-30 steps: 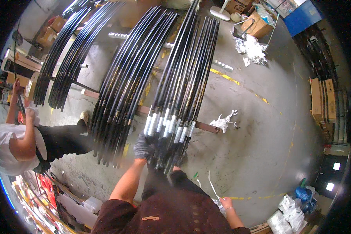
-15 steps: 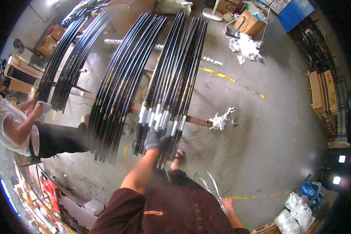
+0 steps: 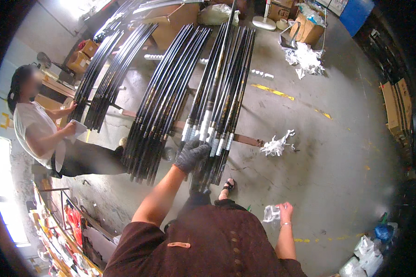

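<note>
My left hand (image 3: pixel 192 156), in a dark grey glove, is closed around a long glossy black pole (image 3: pixel 211 98) with a white band near its lower end. This pole is raised above the group of similar black poles (image 3: pixel 239 87) lying side by side under it, several with white bands. My bare right hand (image 3: pixel 286 212) is off to the right, away from the poles. Its fingers pinch a crumpled piece of clear plastic film (image 3: pixel 272 213).
More black poles (image 3: pixel 166 97) lie in groups to the left on a rail (image 3: pixel 248 140). A co-worker in a white shirt (image 3: pixel 37 124) stands there, holding a white cloth (image 3: pixel 78 128). White scraps (image 3: pixel 278 144) hang at the rail's right end; more scraps (image 3: pixel 306 59) and boxes (image 3: pixel 305 30) lie beyond.
My left hand has taken hold of one pole and raised it above the others. My right hand has moved up and right; the long clear strips it held now look bunched.
</note>
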Available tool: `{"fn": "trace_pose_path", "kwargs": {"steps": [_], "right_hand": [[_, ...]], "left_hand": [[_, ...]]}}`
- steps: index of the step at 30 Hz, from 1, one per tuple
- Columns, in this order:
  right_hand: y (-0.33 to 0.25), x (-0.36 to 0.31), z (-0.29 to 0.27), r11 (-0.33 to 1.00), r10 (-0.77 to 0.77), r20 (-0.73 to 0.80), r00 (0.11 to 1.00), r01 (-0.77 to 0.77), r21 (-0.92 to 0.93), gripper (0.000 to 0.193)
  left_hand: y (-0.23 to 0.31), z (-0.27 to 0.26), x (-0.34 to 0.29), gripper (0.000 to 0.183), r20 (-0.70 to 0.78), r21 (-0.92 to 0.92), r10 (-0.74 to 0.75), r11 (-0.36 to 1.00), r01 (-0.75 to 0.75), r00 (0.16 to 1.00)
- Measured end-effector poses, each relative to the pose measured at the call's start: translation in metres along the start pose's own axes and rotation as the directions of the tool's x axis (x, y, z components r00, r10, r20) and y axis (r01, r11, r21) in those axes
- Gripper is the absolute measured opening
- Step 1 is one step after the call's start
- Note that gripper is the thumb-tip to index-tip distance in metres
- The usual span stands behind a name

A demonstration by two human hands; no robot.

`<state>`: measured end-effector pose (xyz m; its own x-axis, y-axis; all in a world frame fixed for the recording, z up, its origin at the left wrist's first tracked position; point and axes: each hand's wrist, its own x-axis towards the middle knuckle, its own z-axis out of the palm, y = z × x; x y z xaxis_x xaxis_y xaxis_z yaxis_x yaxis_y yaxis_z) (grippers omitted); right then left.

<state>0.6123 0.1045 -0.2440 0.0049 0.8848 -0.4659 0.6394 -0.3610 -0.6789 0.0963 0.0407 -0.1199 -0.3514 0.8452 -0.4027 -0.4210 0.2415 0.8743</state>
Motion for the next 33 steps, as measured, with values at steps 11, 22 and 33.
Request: {"fn": "trace_pose_path", "kwargs": {"steps": [11, 22, 33], "right_hand": [[-0.342, -0.046, 0.018, 0.687, -0.726, 0.222, 0.651, 0.700, 0.193, 0.024], [-0.414, -0.099, 0.017, 0.411, -0.905, 0.052, 0.423, 0.899, -0.151, 0.010], [-0.367, -0.088, -0.010, 0.634, -0.752, 0.330, 0.571, 0.764, 0.122, 0.021]], "left_hand": [[0.107, 0.087, -0.049, 0.067, 0.536, -0.174, 0.142, 0.983, -0.055, 0.833], [0.108, 0.132, -0.056, 0.068, 0.478, 0.000, 0.293, 0.943, -0.333, 0.828], [0.140, 0.143, -0.051, 0.071, 0.495, -0.283, 0.341, 0.933, -0.223, 0.799]]}}
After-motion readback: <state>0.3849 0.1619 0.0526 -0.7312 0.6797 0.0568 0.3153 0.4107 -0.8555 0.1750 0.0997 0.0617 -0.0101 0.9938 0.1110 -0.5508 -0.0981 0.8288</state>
